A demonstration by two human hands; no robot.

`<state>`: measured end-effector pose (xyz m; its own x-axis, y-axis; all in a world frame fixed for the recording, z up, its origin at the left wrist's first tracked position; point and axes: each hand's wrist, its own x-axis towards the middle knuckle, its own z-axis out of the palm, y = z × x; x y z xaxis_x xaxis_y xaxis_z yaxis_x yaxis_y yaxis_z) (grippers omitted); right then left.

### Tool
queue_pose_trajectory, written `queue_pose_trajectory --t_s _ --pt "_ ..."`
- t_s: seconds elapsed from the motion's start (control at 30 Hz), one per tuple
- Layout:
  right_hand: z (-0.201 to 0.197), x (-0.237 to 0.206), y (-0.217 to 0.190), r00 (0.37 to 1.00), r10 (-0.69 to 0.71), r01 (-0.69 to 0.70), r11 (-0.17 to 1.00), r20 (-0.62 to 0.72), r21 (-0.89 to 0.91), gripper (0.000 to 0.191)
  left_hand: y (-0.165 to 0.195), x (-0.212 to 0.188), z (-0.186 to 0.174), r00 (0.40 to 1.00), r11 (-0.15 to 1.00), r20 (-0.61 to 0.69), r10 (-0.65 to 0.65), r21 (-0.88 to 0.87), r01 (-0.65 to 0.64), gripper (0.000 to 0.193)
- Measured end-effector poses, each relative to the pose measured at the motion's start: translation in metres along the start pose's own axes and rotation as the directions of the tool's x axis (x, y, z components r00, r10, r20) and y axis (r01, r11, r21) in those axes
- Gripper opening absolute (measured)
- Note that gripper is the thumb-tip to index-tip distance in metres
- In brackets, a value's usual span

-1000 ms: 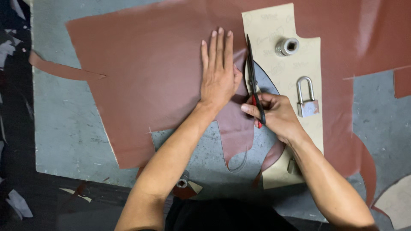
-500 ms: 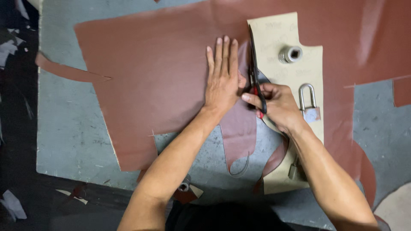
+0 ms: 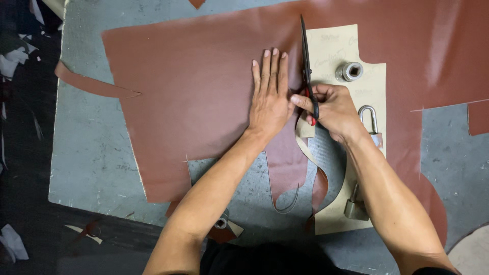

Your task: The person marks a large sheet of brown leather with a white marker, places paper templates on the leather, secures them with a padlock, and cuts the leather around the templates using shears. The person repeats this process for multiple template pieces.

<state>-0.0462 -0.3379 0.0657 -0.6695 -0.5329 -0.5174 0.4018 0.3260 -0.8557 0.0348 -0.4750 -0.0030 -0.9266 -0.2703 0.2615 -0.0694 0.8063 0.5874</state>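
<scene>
- The brown sheet [image 3: 204, 91] lies spread over the grey surface [image 3: 86, 153], with a cream paper pattern [image 3: 333, 46] laid on its right part.
- The scissors [image 3: 307, 66] run along the pattern's left edge, dark blades pointing away from the person with the tip close to the sheet's far edge.
- The right hand [image 3: 331, 109] has its fingers closed through and around the scissor handles, gripping them.
- The left hand [image 3: 270, 97] lies flat on the sheet just left of the blades, fingers straight and together, grasping nothing, only pressing down.
- As far as can be judged, the cut along this left edge is nearly through: below the hands the sheet is already parted and curling strips [image 3: 285, 173] hang loose over the surface. The pattern's right side and top look uncut.
- Holding the pattern down: a metal cylinder [image 3: 349, 71] near its top, a silver padlock [image 3: 369, 125] just beside the right wrist, and a second padlock [image 3: 355, 206] near the lower end.
- A narrow offcut [image 3: 91, 85] lies at the left; more scraps sit on the dark floor [image 3: 20, 203].
</scene>
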Motion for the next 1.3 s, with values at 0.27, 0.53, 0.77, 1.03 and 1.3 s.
queue_pose_trajectory --t_s 0.27,0.53,0.77,1.03,1.3 --pt "0.0 0.033 -0.014 0.999 -0.009 0.005 0.997 -0.05 -0.081 0.025 0.0 0.001 0.0 1.0 0.999 -0.019 -0.001 0.053 0.002 0.083" --pt "-0.032 -0.031 -0.015 0.991 -0.119 0.1 0.967 -0.066 -0.234 0.025 -0.009 0.003 0.0 0.999 0.996 0.004 0.037 0.081 -0.037 0.083" --pt "-0.148 -0.175 0.062 0.969 0.046 -0.104 0.966 -0.242 -0.235 0.03 -0.026 0.015 -0.025 0.998 0.963 -0.036 0.054 0.266 -0.042 0.074" --pt "-0.203 -0.307 0.179 0.908 0.377 -0.396 0.914 -0.181 -0.084 0.035 0.145 -0.04 0.043 0.963 0.969 0.145 0.228 -0.134 -0.209 0.051" --pt "-0.238 -0.409 0.242 0.807 0.589 -0.59 0.797 -0.049 -0.127 0.043 0.227 -0.071 0.063 0.905 0.939 0.259 0.337 -0.156 -0.305 0.049"
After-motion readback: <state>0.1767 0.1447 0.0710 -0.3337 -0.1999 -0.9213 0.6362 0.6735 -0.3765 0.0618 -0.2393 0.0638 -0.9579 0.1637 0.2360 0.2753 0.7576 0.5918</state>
